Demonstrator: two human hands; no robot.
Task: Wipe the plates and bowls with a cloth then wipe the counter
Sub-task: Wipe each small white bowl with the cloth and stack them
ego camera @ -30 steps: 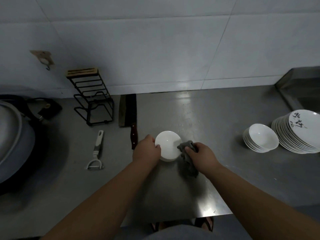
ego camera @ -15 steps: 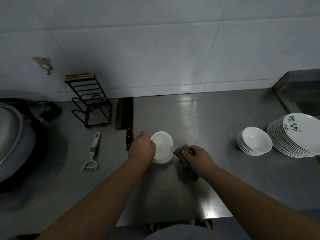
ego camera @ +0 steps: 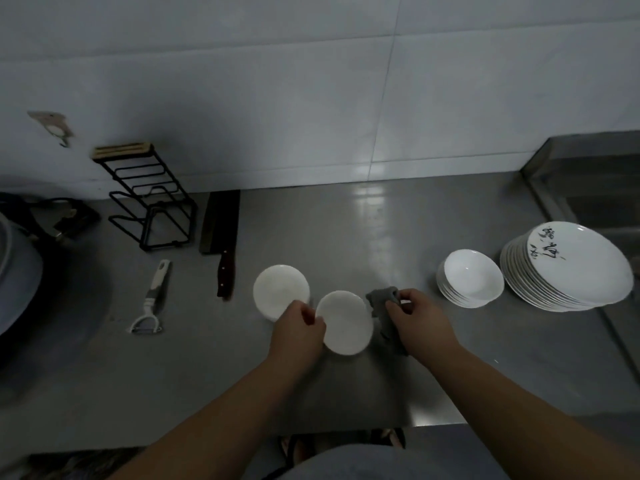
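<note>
My left hand (ego camera: pixel 297 330) grips the left rim of a small white bowl (ego camera: pixel 346 323), held over the steel counter (ego camera: pixel 346 230). Just left of it a short stack of white bowls (ego camera: pixel 280 291) rests on the counter. A grey cloth (ego camera: pixel 382 303) is bunched in my right hand (ego camera: pixel 417 317), right beside the held bowl's right edge. To the right stand another stack of white bowls (ego camera: pixel 471 278) and a stack of plates (ego camera: pixel 575 265), the top plate with black writing.
A cleaver (ego camera: pixel 221 230) lies by a black wire rack (ego camera: pixel 149 199) at the back left. A white peeler (ego camera: pixel 152 299) lies left of the bowls. A big pot lid (ego camera: pixel 14 271) is at far left, a sink (ego camera: pixel 595 188) at far right.
My left hand lifted one bowl off the small stack and brought it right, next to the cloth. The stack now shows on its own at the left. The right hand kept its grip on the cloth.
</note>
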